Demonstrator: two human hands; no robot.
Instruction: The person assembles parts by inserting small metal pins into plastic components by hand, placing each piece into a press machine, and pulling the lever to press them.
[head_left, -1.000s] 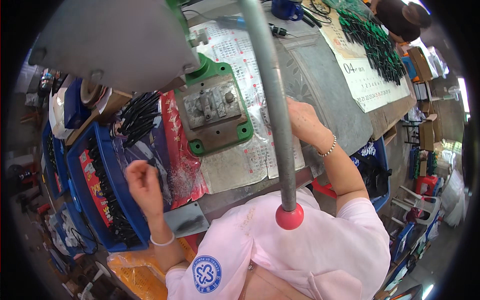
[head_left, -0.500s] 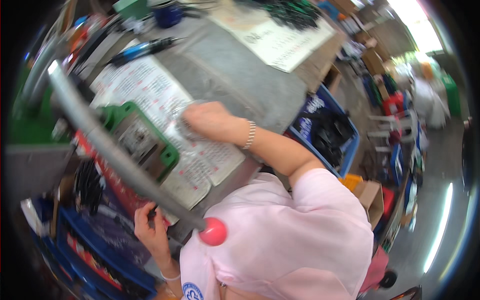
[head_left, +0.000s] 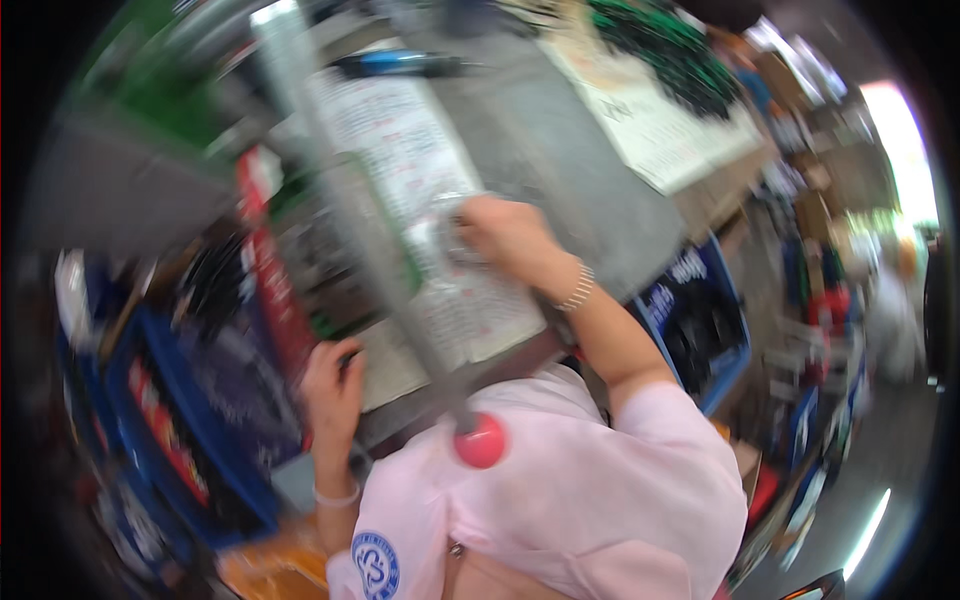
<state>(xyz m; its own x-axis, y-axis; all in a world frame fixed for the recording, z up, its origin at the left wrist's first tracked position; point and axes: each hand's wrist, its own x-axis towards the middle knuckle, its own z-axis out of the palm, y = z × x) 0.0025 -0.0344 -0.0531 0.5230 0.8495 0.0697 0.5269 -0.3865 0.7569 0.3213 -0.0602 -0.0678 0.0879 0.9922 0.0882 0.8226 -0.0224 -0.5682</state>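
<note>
My left hand [head_left: 333,395] is at the table's near edge, fingers curled in a pinch around a small black piece [head_left: 346,358] too small to name. My right hand [head_left: 510,240] reaches over the printed sheets, its fingertips closed at a clear plastic dish [head_left: 455,235]; what they grip, if anything, is hidden. Between my hands runs a grey metal lever [head_left: 400,310] with a red ball knob [head_left: 482,440] close to my chest. Under the lever is a hand press with a green base [head_left: 385,225], smeared by motion.
A blue electric screwdriver [head_left: 405,63] lies at the back beside the printed sheets [head_left: 400,130]. Green and black wires [head_left: 665,50] rest on paper at the far right. Blue bins stand at the right [head_left: 745,350] and lower left [head_left: 240,490] of the table.
The whole view has shifted, so the table and both hands appear further right. My left hand still pinches the black piece, and my right hand stays at the plastic dish.
</note>
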